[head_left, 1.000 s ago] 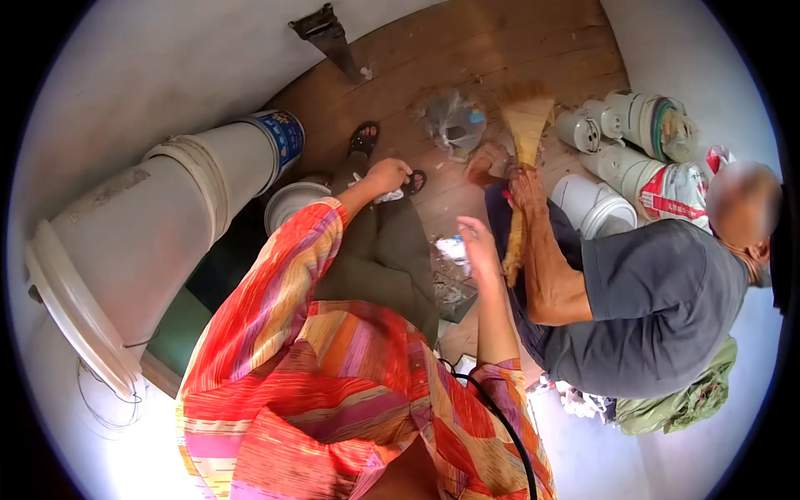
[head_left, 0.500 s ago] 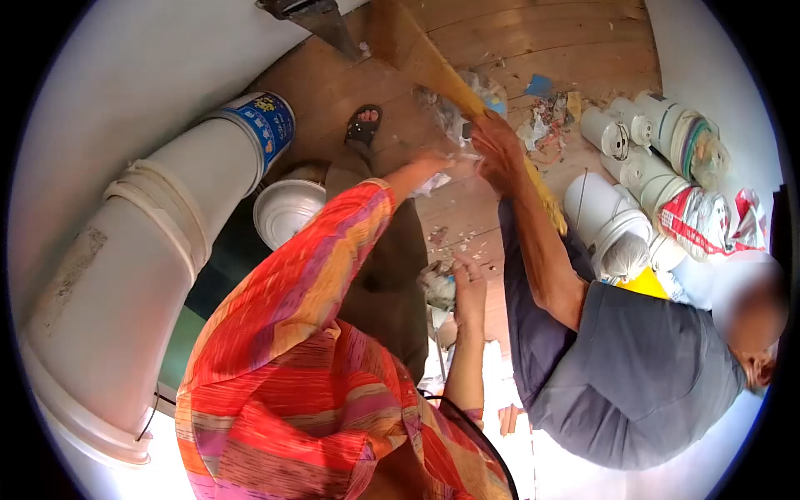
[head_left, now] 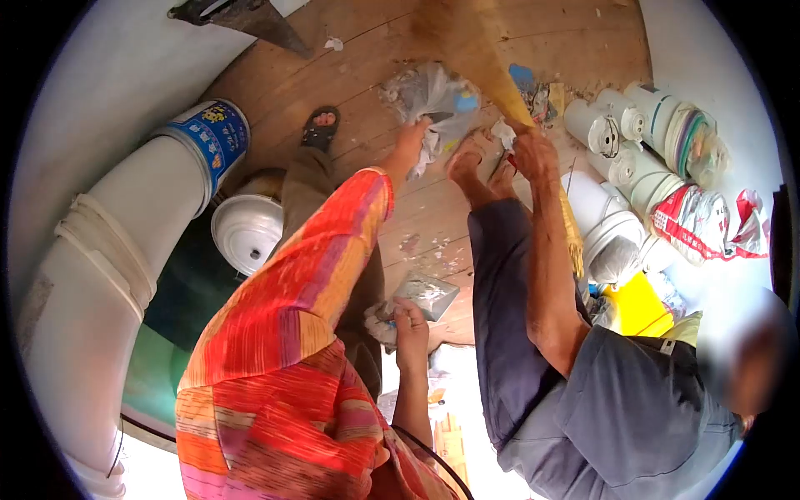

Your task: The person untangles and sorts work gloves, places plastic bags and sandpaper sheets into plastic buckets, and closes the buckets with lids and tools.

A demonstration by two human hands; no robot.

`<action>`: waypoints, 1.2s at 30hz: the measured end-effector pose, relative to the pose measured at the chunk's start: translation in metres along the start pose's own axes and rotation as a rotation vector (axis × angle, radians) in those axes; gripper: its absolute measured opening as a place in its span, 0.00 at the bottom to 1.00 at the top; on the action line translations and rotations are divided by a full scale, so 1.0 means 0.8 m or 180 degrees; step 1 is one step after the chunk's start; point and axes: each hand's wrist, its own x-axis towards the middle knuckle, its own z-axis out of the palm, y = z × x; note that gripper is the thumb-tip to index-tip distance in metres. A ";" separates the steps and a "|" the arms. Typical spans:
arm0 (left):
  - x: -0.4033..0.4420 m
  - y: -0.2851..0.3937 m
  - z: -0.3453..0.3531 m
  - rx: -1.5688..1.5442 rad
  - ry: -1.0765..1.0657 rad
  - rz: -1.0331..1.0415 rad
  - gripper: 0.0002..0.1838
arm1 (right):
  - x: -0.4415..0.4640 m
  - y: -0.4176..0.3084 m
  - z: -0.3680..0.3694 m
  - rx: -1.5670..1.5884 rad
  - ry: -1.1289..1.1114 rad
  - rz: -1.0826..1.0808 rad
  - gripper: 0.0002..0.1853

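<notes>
My left hand [head_left: 408, 143], at the end of a red and orange striped sleeve, is closed on a clear plastic bag [head_left: 446, 100] with a blue patch, low over the wooden floor. Nearer my body, my right hand [head_left: 411, 332] is closed around a crumpled greyish bundle [head_left: 380, 327]. Against those fingers lies a flat, shiny, scraper-like plate [head_left: 429, 296]; whether it is joined to the bundle I cannot tell. Beyond the bag, a co-worker's hand [head_left: 535, 154] grips a yellow broom [head_left: 504, 87], whose far end is blurred.
White buckets [head_left: 117, 250] line the left wall, one with a blue label [head_left: 212, 142]. A lidded metal pot [head_left: 247, 233] stands by my leg. More white containers [head_left: 592, 125] and a red-and-white bag [head_left: 692, 221] stand right. Litter [head_left: 542, 104] and a dark-handled blade [head_left: 250, 25] lie farther off.
My left hand now grips the plastic bag, which lay beyond it before. My right hand has moved left and down, and the shiny plate shows. The co-worker's broom hand has shifted right.
</notes>
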 end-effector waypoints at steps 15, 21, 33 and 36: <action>-0.366 0.197 -0.044 0.2807 -0.2194 0.1512 0.10 | -0.060 -0.084 -0.005 -0.0104 -0.0277 -0.0615 0.14; -0.480 0.245 -0.067 0.3047 -0.2494 0.1096 0.10 | -0.097 -0.123 0.005 -0.0099 -0.1025 -0.1181 0.29; -0.640 0.369 -0.082 0.2625 -0.2655 0.0503 0.15 | -0.231 -0.192 0.032 -0.0013 -0.2332 -0.0726 0.07; -0.651 0.409 -0.089 0.2469 -0.2582 0.0218 0.17 | -0.238 -0.186 0.005 -0.0078 -0.2208 -0.0840 0.06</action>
